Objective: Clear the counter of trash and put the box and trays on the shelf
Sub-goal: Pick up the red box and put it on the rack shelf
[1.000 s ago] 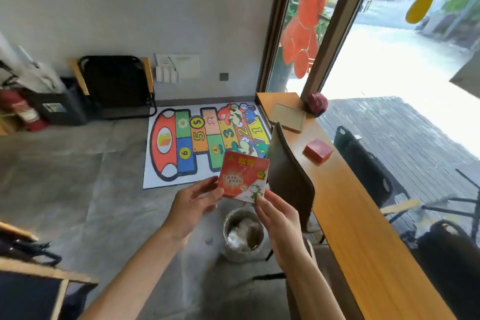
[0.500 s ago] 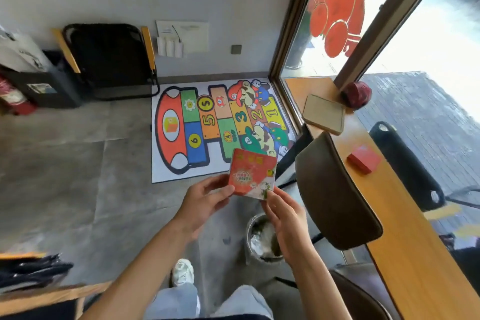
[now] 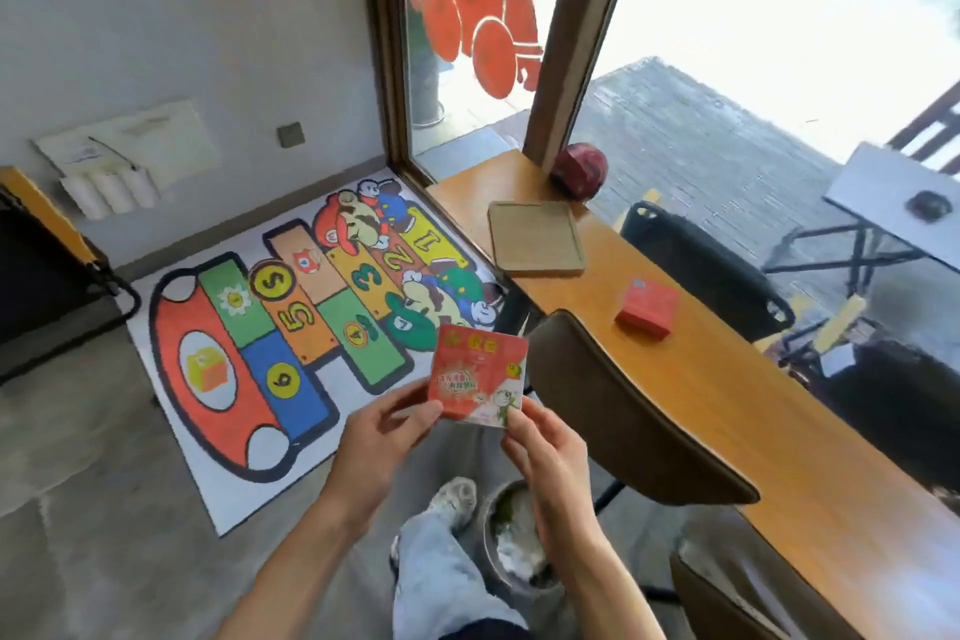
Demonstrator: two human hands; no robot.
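Note:
A flat red printed box [image 3: 478, 377] is held up in front of me, above the floor and left of the counter. My left hand [image 3: 382, 431] pinches its lower left edge and my right hand [image 3: 545, 450] pinches its lower right corner. On the long wooden counter [image 3: 727, 411] lie a square tan tray [image 3: 535, 237] at the far end, a small red box [image 3: 647, 308] nearer me, and a dark red round object [image 3: 579, 168] by the window post. A round bin [image 3: 517, 538] with white trash stands on the floor below my hands.
Two brown padded chairs [image 3: 618, 411] stand against the counter's near side. A colourful hopscotch mat [image 3: 296, 327] covers the floor at the left. A black folding chair [image 3: 47, 276] leans on the wall. My leg and shoe [image 3: 449, 509] are beside the bin.
My view has shifted closer to the counter and further down, bringing my leg and shoe into sight. Both hands still hold the red printed box the same way.

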